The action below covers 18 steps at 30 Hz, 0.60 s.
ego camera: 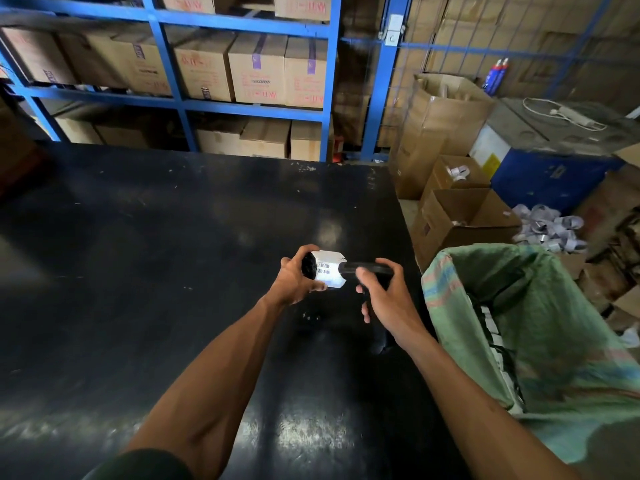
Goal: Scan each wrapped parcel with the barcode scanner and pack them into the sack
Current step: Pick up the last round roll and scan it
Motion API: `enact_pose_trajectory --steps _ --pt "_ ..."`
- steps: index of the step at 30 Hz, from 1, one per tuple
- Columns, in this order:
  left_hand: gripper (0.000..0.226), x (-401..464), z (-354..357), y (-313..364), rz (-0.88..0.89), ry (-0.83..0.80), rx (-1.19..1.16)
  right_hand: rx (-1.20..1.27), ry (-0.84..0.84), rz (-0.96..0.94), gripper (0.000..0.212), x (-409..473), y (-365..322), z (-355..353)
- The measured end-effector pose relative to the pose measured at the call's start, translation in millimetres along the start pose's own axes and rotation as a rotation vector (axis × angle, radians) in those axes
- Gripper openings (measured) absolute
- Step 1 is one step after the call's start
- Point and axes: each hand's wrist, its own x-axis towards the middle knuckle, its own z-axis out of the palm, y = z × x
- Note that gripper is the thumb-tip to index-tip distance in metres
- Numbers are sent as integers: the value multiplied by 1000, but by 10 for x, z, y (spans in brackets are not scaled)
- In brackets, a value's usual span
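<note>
My left hand [294,277] grips a small parcel [323,268] wrapped in black plastic, with a white barcode label facing up. It is held above the black table [156,271]. My right hand [384,294] holds a black barcode scanner [363,269], its head pointing left and almost touching the label's right edge. The green woven sack [554,323] stands open just right of the table, right of my right hand. Several wrapped parcels with white labels lie inside the sack.
Blue steel racks [329,109] filled with cardboard boxes stand behind the table. Open cartons [460,220] sit on the floor beyond the sack, next to a pile of label scraps [547,226]. A blue machine [554,174] is at the far right.
</note>
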Motion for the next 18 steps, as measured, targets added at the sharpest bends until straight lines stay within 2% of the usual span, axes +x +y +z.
enact_pose_trajectory --steps 4,8,10,18 --pt "75 -22 -67 -35 -8 22 -6 -96 9 98 54 51 352 20" --pt "76 -46 -106 -73 -32 16 -24 -483 -21 157 63 30 712 44" --pt "76 -61 -100 -75 -33 12 -34 -568 -57 205 67 -9 868 79" --pt "76 -112 22 -57 -17 -6 -54 -587 -115 266 76 -115 1265 118"
